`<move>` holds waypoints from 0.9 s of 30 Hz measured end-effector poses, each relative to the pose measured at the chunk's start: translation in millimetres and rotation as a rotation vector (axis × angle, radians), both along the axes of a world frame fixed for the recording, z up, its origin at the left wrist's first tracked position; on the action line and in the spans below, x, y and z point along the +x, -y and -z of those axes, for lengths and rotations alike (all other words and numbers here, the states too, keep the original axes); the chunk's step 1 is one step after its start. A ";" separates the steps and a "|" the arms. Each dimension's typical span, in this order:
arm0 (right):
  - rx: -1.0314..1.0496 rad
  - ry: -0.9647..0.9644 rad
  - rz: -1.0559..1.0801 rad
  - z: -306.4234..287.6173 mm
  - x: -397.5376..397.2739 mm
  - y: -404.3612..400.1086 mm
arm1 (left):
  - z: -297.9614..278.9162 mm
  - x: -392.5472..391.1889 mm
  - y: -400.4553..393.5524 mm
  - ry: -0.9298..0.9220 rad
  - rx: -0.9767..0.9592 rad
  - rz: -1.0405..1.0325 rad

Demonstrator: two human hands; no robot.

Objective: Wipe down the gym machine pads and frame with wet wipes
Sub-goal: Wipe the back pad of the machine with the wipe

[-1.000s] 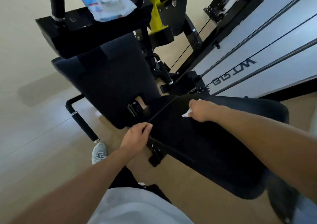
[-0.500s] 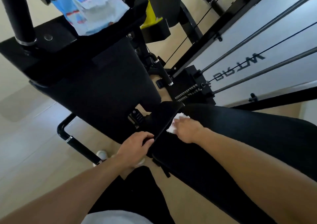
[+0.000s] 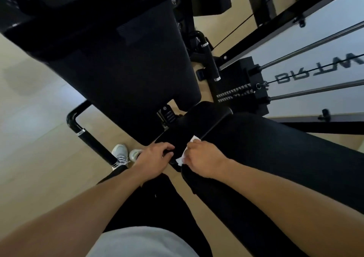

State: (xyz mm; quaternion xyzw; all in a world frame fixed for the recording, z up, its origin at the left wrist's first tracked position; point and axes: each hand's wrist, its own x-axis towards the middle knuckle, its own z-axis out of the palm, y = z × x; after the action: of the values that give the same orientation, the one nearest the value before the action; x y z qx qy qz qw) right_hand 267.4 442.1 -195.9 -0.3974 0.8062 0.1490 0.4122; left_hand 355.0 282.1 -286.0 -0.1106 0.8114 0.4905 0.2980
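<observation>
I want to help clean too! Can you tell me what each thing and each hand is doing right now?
wet wipe: crumpled, pressed to the pad under the right hand.
right hand: fingers curled round the wipe.
left hand: gripping the small pad's near edge.
small pad: held steady, being wiped.
long seat pad: lying flat, untouched.
back pad: upright, untouched.

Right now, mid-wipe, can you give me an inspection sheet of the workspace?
Surface: black seat pad, right hand on its near end.
Job's things: white wipe under right hand; back pad upright behind.
Clutter: nothing seen.
Hands: left hand grips the small pad edge; right fingers curled on wipe.
Cables: thin cable runs to weight stack.
Surroundings: wooden floor, black handle bar, grey shoes.
</observation>
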 end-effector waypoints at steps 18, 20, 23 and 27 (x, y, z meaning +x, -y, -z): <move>0.039 -0.044 -0.078 -11.4 -76.0 -35.1 | -10.5 -18.7 -23.3 -0.042 0.116 -0.018; 0.181 -0.209 -0.046 -17.8 -115.1 -54.0 | -8.8 -19.3 -22.9 -0.046 0.125 0.000; 0.209 -0.194 0.152 -19.9 -135.3 -62.5 | -5.5 -17.8 -24.6 -0.050 0.116 -0.007; 0.186 -0.190 0.335 -5.5 -123.5 -54.8 | -2.3 -14.9 -29.0 -0.070 0.123 0.003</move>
State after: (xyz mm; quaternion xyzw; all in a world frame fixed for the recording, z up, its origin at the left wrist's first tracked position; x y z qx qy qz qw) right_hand 143.9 496.9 -190.4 -0.2022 0.8791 0.1888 0.3881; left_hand 340.1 311.1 -283.7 -0.0735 0.7898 0.5425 0.2764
